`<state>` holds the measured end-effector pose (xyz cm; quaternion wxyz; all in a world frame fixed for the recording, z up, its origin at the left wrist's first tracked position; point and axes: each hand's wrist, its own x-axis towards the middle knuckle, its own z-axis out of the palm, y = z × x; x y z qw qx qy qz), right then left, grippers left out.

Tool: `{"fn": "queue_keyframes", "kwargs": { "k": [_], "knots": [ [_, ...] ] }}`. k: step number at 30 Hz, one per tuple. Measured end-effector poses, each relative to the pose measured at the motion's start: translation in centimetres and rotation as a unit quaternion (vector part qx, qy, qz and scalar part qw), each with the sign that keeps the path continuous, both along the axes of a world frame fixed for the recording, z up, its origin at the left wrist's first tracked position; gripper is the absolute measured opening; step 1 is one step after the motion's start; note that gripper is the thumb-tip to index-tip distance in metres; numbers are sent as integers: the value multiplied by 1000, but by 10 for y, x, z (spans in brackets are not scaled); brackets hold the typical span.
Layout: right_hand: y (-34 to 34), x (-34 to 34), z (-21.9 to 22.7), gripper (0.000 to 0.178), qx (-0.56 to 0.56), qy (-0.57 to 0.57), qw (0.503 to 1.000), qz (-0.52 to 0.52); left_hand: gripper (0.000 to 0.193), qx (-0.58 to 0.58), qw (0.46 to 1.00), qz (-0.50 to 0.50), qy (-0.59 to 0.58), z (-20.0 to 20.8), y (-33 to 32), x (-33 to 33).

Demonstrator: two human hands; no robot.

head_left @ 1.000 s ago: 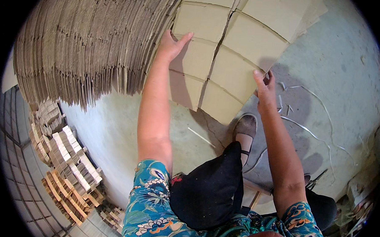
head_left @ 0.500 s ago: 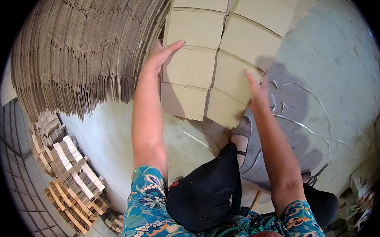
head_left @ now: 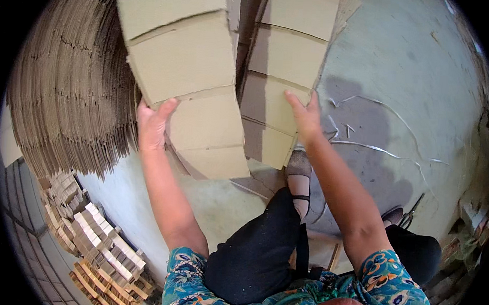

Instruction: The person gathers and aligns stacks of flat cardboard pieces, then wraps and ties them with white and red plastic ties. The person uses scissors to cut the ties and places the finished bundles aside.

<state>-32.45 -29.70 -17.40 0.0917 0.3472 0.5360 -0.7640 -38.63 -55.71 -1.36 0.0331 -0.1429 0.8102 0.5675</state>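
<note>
My left hand (head_left: 155,122) is closed on the left edge of a long creased cardboard sheet (head_left: 191,60), thumb on its face, fingers hidden beneath. That sheet is raised and tilted, its lower end apart from the pile beside it. My right hand (head_left: 306,118) grips the right edge of a second row of creased cardboard sheets (head_left: 287,53), its thumb lying on top and its other fingers mostly out of sight. A dark gap widens between the two pieces toward the far end.
A tall, dense stack of cardboard sheets (head_left: 73,79) stands on edge at left. Bundled cardboard pieces (head_left: 107,244) lie lower left. White strapping (head_left: 375,149) trails over the floor at right, and scissors (head_left: 411,214) lie beside my leg. My shoe (head_left: 298,163) is just below the cardboard.
My left hand has lifted the left cardboard sheet and moved it left and nearer, opening a gap between the rows. My right hand has shifted slightly left and nearer, still on the right row.
</note>
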Motion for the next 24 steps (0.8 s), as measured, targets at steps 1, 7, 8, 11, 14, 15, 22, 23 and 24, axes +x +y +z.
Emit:
{"fn": "queue_keyframes", "kwargs": {
  "k": [1,7,8,11,14,15,22,23,24],
  "knots": [
    [-1,-1,-2,66,28,-4,1000,7,85,27,1000,-3,-2,1,7,-2],
    [1,0,-27,81,45,-4,998,37,74,112,984,-110,-87,-27,81,-21],
    [9,5,-37,77,4,24,999,37,71,108,980,-124,-115,-40,94,-27],
    [20,9,-14,74,-98,-6,995,32,71,85,973,-161,-145,-76,103,-29],
    [38,5,-15,78,-131,32,990,38,75,72,973,-144,-168,-85,96,-30],
    [41,-3,-28,78,-108,-3,994,-3,75,72,974,-144,-158,-86,98,-30],
    [58,-33,-68,58,-116,-48,992,-21,71,-88,992,-93,6,-96,66,-48],
    [60,-31,-74,57,-112,-42,993,-15,71,-151,986,-74,21,-109,48,-60],
    [60,-28,-76,56,-108,-36,993,-9,72,-236,968,-78,37,-124,29,-70]
  ]
}}
